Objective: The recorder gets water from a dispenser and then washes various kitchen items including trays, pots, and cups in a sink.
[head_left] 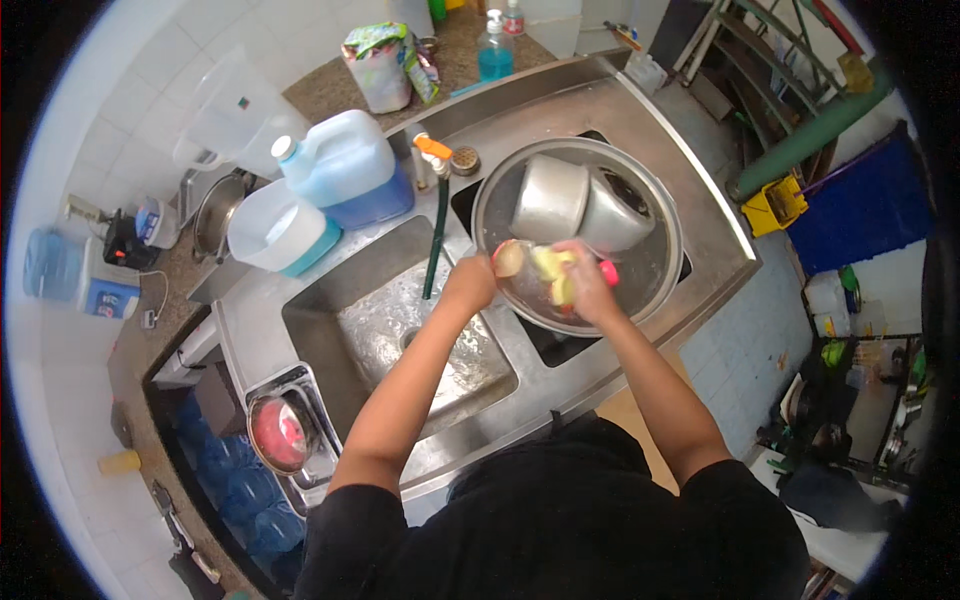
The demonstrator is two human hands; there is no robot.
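Observation:
My left hand [470, 284] is closed at the near left rim of a wide round metal basin [676, 235]. From its fingers sticks out a small tan, rounded utensil with a reddish edge [508, 260], shaped like a spoon's bowl; its handle is hidden. To the right, my right hand [592, 290] is closed on a yellow sponge [551, 263], slightly blurred, just beside the utensil. Past that hand shows a bright pink piece [608, 272] whose kind I cannot make out. Behind both hands, two metal pots [552, 196] lie tilted in the basin.
Left of the basin is a steel sink [365, 345], with an orange-handled tap [432, 147] and dark hose [436, 245] above it. A blue-liquid jug [350, 165] and a white tub [270, 235] stand behind. A metal bowl [280, 432] with something red sits at the left front.

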